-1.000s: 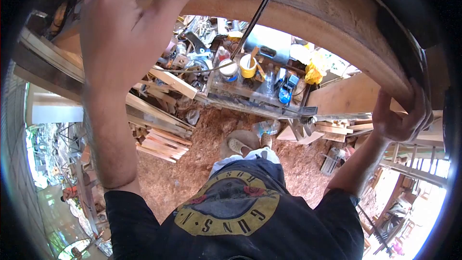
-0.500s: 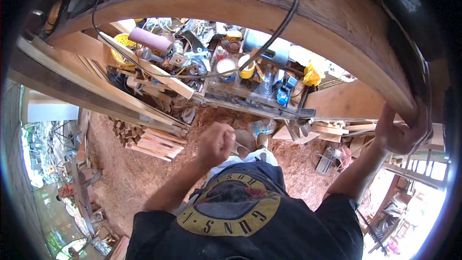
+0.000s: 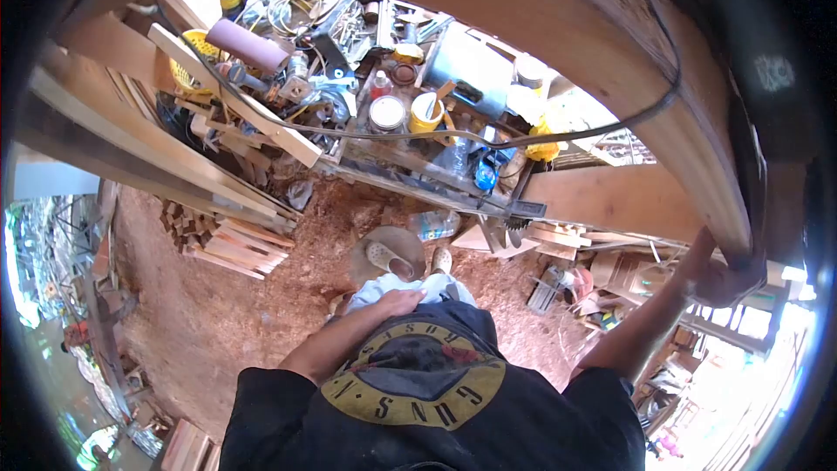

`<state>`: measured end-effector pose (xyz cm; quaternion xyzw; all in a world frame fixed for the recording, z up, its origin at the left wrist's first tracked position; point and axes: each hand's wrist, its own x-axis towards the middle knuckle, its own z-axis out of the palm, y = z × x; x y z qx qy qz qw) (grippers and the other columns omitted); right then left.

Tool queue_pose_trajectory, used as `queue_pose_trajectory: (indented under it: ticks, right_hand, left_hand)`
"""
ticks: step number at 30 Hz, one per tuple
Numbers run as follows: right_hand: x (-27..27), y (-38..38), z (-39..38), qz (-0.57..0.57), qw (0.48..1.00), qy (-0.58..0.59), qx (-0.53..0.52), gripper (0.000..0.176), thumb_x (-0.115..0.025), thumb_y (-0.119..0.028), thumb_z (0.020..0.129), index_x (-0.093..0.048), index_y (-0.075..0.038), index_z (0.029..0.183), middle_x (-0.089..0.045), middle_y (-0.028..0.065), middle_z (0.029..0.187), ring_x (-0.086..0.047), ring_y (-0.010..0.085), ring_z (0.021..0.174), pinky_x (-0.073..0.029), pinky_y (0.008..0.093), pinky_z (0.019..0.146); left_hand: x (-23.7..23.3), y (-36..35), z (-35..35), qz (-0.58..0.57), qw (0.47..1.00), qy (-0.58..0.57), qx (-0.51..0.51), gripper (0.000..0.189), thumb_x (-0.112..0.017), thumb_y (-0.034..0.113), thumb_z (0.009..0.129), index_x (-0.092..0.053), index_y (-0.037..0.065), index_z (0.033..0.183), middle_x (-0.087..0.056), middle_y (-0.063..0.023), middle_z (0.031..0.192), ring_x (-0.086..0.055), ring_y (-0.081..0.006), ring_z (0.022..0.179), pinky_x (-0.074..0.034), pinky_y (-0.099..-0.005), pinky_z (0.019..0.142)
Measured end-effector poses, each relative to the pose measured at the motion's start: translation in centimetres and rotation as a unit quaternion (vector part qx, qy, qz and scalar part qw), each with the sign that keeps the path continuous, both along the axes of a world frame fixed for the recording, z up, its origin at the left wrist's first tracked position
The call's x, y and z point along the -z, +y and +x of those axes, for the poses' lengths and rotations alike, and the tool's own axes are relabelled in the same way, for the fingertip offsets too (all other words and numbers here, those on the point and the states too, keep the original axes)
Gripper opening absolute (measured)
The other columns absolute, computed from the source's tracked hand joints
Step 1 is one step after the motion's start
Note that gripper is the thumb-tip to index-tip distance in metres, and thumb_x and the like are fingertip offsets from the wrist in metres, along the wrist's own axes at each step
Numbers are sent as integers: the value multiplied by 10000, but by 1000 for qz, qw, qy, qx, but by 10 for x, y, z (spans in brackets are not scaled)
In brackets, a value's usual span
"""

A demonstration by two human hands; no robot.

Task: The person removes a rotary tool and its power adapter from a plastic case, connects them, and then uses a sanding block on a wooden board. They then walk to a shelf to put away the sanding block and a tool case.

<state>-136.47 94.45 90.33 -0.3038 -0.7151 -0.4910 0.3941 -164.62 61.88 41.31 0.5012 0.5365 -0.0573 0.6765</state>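
A thick wooden beam (image 3: 558, 22), bent into an arc by the wide lens, spans the top of the head view. My right hand (image 3: 725, 279) is closed around the beam's edge at the far right, with the thumb on the near side; the fingers behind are partly hidden. At my waist, my left hand (image 3: 403, 301) lies flat against the hem of my black shirt (image 3: 410, 384) and my light trousers, with nothing visible in it. A dark cable (image 3: 575, 135) hangs in a loop below the beam.
Past the beam, a cluttered bench (image 3: 410, 166) holds a yellow cup (image 3: 426, 112), a white-lidded tub (image 3: 387, 113), a purple roll (image 3: 248, 44) and tools. A toothed circular blade (image 3: 518, 223) shows at its edge. Stacked wood strips (image 3: 235, 247) and a plastic bottle (image 3: 434, 225) lie on the dirt floor.
My left hand has dropped from a raised, curled pose to lie flat at my waist. My right hand keeps its hold on the beam. The view has shifted and the cable loop swung right.
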Motion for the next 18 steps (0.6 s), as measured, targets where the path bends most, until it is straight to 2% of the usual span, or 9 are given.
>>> queue_pose_trajectory:
  ticks: [3, 6, 8, 11, 12, 13, 14, 16, 18]
  right_hand:
    - [5, 4, 6, 1, 999, 34, 4, 621, -949, -426, 701, -683, -12, 1078, -691, 85, 953, -672, 239, 777, -567, 340, 660]
    - [8, 9, 14, 27, 999, 42, -17, 663, -925, -492, 718, -682, -11, 1104, -689, 106, 993, -680, 274, 808, -576, 372, 712]
    - [9, 7, 31, 43, 994, 26, 96, 693, -908, -537, 726, -681, -8, 1111, -691, 114, 1014, -685, 289, 819, -579, 381, 731]
    - [7, 14, 38, 49, 988, 51, 140, 773, -896, -619, 691, -683, -17, 1127, -703, 117, 1009, -696, 287, 832, -590, 398, 754]
    - [6, 13, 41, 39, 987, 68, 144, 801, -893, -647, 680, -683, -20, 1133, -707, 118, 1007, -700, 286, 837, -593, 403, 762]
    - [3, 11, 41, 30, 982, 84, 164, 809, -893, -650, 677, -683, -20, 1138, -709, 119, 1009, -702, 284, 842, -596, 401, 768]
    - [1, 9, 40, 21, 977, 100, 185, 817, -894, -653, 674, -683, -19, 1143, -710, 120, 1010, -705, 281, 847, -599, 398, 775]
    - [-3, 17, 50, -13, 971, 150, 186, 819, -893, -640, 686, -682, -18, 1175, -715, 128, 1048, -709, 281, 871, -605, 383, 793]
    - [-6, 22, 46, -50, 969, 200, 132, 825, -891, -612, 708, -676, -15, 1234, -721, 142, 1124, -712, 283, 912, -613, 360, 823]
  left_hand:
    - [-26, 10, 1, -26, 999, -14, -20, 863, -226, 702, 1019, -638, 19, 1347, -615, -283, 1369, -565, -446, 1306, -420, -490, 1102]
    - [17, -8, 6, -65, 995, -67, -29, 871, -296, 713, 1003, -625, -19, 1343, -619, -272, 1378, -583, -431, 1292, -425, -472, 1099]
    - [34, -5, 8, -64, 995, -75, 6, 849, -359, 699, 1001, -628, -36, 1329, -614, -257, 1398, -593, -403, 1290, -426, -454, 1098]
    - [47, 17, -6, -106, 984, -142, -17, 816, -471, 663, 984, -579, -34, 1393, -599, -234, 1418, -610, -388, 1257, -458, -493, 1066]
    - [48, 33, -10, -227, 971, -78, -9, 839, -539, 654, 957, -516, -22, 1455, -595, -211, 1404, -646, -386, 1162, -532, -537, 957]
    - [24, 56, -36, -225, 966, -125, 14, 842, -583, 638, 924, -487, 16, 1483, -594, -221, 1390, -689, -406, 1000, -583, -550, 820]
    - [27, 75, -48, -157, 985, -72, 21, 765, -634, 560, 888, -533, 47, 1447, -619, -237, 1329, -710, -374, 854, -606, -491, 766]
    - [39, 117, -85, 119, 990, 64, -48, 587, -617, 439, 896, -597, 21, 1308, -651, -242, 1256, -693, -385, 1002, -577, -485, 869]
    - [75, 162, -123, 297, 930, 173, -132, 447, -594, 373, 928, -634, 32, 1214, -661, -246, 1220, -634, -359, 1191, -517, -488, 1008]
